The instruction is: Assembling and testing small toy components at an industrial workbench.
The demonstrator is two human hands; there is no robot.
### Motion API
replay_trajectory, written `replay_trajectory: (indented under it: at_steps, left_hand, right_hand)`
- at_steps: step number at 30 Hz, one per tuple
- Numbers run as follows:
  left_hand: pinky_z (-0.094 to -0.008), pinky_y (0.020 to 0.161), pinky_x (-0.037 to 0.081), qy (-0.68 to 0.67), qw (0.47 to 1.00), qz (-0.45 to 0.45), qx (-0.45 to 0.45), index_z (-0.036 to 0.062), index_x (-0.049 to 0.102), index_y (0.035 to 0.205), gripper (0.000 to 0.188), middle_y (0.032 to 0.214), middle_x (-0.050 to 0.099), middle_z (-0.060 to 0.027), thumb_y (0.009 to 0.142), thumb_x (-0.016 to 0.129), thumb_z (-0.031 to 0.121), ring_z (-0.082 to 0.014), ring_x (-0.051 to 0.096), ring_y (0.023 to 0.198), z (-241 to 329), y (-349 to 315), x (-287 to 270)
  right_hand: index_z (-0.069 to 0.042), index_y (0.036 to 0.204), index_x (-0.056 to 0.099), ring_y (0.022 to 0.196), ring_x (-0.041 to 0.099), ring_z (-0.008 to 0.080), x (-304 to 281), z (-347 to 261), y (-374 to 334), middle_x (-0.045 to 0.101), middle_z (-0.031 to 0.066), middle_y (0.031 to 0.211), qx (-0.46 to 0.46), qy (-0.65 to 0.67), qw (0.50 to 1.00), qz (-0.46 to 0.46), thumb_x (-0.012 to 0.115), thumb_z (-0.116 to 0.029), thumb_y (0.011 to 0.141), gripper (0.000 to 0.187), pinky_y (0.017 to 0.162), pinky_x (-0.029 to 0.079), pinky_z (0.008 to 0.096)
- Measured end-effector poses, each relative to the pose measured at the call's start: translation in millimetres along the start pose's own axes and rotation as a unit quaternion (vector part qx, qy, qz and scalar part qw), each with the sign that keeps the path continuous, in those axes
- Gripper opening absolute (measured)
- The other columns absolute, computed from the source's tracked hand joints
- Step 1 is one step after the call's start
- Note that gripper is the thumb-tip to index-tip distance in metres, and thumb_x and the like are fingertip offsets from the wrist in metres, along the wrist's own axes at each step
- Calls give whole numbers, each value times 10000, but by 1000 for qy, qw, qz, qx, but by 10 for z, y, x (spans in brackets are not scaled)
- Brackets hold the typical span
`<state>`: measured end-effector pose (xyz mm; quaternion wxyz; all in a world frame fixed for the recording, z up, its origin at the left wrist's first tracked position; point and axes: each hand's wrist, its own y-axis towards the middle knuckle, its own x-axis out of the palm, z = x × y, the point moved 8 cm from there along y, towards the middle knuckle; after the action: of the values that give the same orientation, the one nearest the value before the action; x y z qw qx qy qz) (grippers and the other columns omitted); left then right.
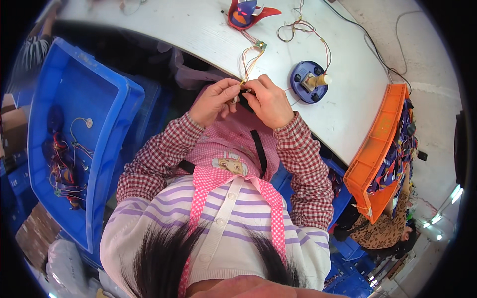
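Both my hands meet at the table's near edge, fingers pinched close together. My left hand (pixel 216 103) is closed on thin coloured wires (pixel 247 63), with a yellow bit showing at the fingertips. Beside it, my right hand (pixel 270 103) pinches the same bundle near a small dark piece, mostly hidden by the fingers. From there the wires run up to a small green circuit board (pixel 261 45) lying on the table. More wires link that board to a purple and red winged toy figure (pixel 242 13). Right of my hands sits a round blue base (pixel 303 82) with a pale cylinder on it.
A white table (pixel 198 25) spans the far side. At left stands a deep blue bin (pixel 69 84) with wired toy parts inside. An orange crate (pixel 380 126) full of purple pieces is at right. Behind it is another person (pixel 382 231). A dark cable (pixel 365 35) crosses the table's far right.
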<state>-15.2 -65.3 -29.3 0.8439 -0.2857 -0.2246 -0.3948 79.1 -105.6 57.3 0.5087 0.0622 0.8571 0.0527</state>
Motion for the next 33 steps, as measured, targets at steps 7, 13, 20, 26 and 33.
replay_trajectory:
  at_steps: [7, 13, 20, 26, 33]
  left_hand:
    - [-142, 371, 307, -36, 999, -34, 5, 70, 567, 978, 202, 734, 550, -15, 941, 520, 263, -63, 499, 530, 50, 168, 209]
    - [-143, 366, 295, -63, 998, -20, -20, 72, 565, 930, 195, 714, 550, -21, 927, 541, 265, -65, 496, 519, 15, 193, 264]
    - [-139, 372, 309, -17, 999, 2, -47, 70, 561, 875, 139, 688, 560, -29, 892, 587, 205, -64, 499, 509, -13, 184, 269]
    - [-135, 379, 321, -42, 997, 54, -34, 65, 553, 854, 101, 692, 578, -37, 870, 603, 151, -67, 503, 503, -16, 176, 233]
    - [-129, 376, 329, -47, 997, 55, -26, 51, 549, 859, 74, 703, 592, -56, 890, 559, 117, -75, 510, 507, -53, 149, 270]
  right_hand:
    - [-68, 939, 583, 731, 543, 240, -178, -171, 64, 499, 84, 844, -95, -33, 994, 40, 619, -45, 736, 207, 631, 466, 302]
    - [-33, 951, 570, 779, 527, 221, -283, -58, -81, 532, 84, 912, -100, 86, 983, 128, 624, 40, 704, 264, 642, 451, 275]
    - [-23, 977, 566, 765, 526, 207, -252, 70, -258, 541, 87, 932, -115, 127, 971, 167, 634, 58, 702, 294, 639, 447, 263]
    - [-21, 957, 577, 705, 520, 175, -295, 195, -402, 552, 76, 887, -18, 186, 956, 227, 634, 46, 740, 234, 600, 434, 245]
    - [-9, 894, 591, 593, 482, 146, -274, 175, -371, 555, 61, 807, 15, 166, 964, 207, 636, 37, 761, 147, 524, 396, 228]
